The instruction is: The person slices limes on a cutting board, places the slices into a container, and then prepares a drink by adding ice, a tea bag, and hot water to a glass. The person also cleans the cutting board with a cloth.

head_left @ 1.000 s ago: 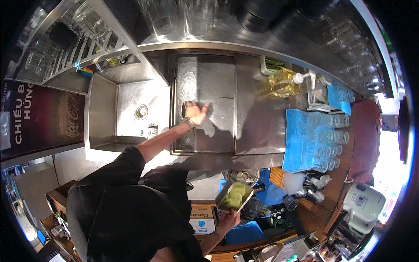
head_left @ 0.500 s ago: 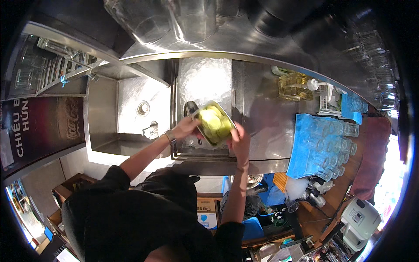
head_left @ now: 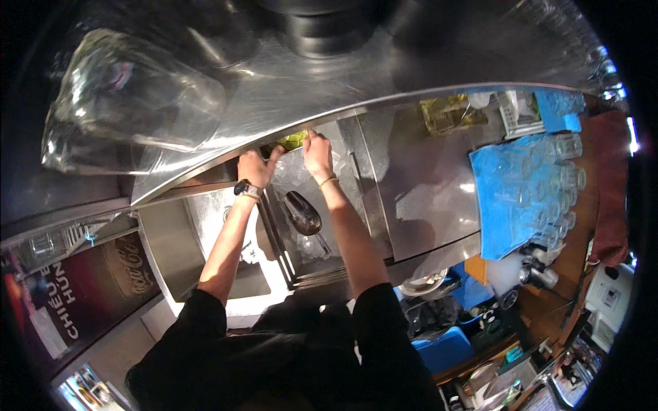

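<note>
Left hand (head_left: 256,168), right hand (head_left: 317,157): green slices (head_left: 295,141) between.

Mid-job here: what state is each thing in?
Left hand: beside the green slices, grip partly hidden
Right hand: at their other side, grip partly hidden
Green slices: partly covered by the hands
Ice bin: open, holding ice
Metal scoop: lying on the ice
Drinking glasses: grouped on blue cloth

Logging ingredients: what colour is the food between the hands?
Yellow-green food, best seen in the head view.
</note>
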A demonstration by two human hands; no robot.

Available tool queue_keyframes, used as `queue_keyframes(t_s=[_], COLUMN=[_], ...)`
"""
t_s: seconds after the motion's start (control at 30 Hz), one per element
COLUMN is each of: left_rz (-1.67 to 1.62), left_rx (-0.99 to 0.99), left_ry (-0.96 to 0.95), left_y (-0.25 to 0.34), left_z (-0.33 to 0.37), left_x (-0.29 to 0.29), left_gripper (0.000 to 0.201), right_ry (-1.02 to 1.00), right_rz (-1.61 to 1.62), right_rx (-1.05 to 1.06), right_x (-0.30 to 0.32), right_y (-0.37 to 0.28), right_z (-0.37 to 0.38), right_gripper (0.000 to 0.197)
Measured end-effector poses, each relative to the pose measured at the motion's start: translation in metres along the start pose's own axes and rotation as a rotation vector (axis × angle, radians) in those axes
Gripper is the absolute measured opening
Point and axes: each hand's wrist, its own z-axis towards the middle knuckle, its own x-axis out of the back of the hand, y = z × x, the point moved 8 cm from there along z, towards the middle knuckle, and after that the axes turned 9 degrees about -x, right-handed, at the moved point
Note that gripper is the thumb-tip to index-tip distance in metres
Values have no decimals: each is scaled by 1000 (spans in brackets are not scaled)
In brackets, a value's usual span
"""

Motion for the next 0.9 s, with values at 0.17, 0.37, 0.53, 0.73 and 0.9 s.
queue_keyframes(t_s=[0.17,0.37,0.53,0.73,0.9], left_rz=[293,-22,155,-100,-74], left_rx=[-363,-264,-330,-586,-533], left_ry=[-157,-367,-47,42,-67], left_y=[6,8,25,69,55], left_z=[40,67,20,-148,-238], left_x=[-27,-31,0,56,49], left_gripper=[121,96,107,116,113], right_ry=[-44,-45,-10,-134,68], right_rz=[177,-476,-484,-640,-995], right_rx=[19,-180,-83,48,487], right_x=[-4,19,7,50,43], right_y=[-5,65,87,15,-74], right_z=[-15,-178,-218,-144,-38], right_gripper=[25,43,34,52,49])
